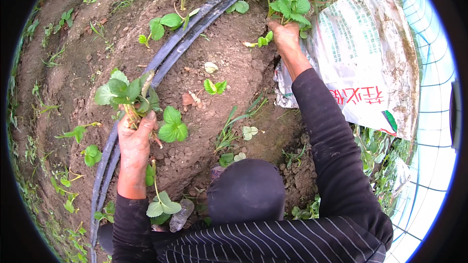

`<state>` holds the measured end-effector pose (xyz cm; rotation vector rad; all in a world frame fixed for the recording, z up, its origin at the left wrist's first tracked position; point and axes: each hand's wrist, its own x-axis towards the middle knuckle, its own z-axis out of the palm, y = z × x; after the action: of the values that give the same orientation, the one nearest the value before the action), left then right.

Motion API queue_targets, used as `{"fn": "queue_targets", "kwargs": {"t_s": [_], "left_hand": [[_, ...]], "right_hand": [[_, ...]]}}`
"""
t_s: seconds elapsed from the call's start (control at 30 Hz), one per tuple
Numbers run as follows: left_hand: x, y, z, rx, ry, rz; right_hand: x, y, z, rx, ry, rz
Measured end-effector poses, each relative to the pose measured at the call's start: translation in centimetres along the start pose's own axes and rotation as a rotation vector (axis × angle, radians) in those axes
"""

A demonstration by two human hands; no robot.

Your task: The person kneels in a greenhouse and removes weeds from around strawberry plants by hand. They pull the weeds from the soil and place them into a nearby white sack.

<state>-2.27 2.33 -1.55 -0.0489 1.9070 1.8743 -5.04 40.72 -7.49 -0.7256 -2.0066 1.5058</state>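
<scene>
My left hand [136,133] grips a bunch of strawberry plants [126,91] by the stems, held above two black drip irrigation hoses. At the far side of the soil bed, my right hand [287,34] is closed around the stems of leafy strawberry plants [290,5]; whether their roots are in the ground is hidden. A white woven sack [362,51] with printed writing and dirt stains lies just right of that hand. Between my hands, small strawberry leaves [215,87] and a larger leaf pair [173,126] lie or stand on the brown soil.
Two black hoses [182,38] curve along the bed. Weedy soil [55,80] with scattered seedlings spreads to the left. A clear plastic bottle [181,214] lies near my knee [246,191]. Wire mesh fence [435,117] backed by pale blue sheeting runs down the right.
</scene>
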Motion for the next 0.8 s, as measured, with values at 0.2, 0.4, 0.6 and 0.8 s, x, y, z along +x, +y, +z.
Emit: {"fn": "queue_targets", "kwargs": {"t_s": [0.2,0.4,0.6,0.8], "left_hand": [[1.0,-0.8,1.5,-0.04,-0.033,0.06],[1.5,0.0,2.9,-0.014,-0.036,0.027],[1.2,1.2,3.4,0.011,-0.032,0.046],[0.5,1.0,5.1,-0.034,-0.095,0.058]], "right_hand": [[0.1,1.1,-0.2,0.186,0.019,0.014],[-3.5,-6.6,4.3,0.234,-0.326,0.226],[-2.7,-4.2,-1.1,0.461,-0.013,0.167],[-2.2,0.3,-3.1,0.226,0.021,0.302]]}}
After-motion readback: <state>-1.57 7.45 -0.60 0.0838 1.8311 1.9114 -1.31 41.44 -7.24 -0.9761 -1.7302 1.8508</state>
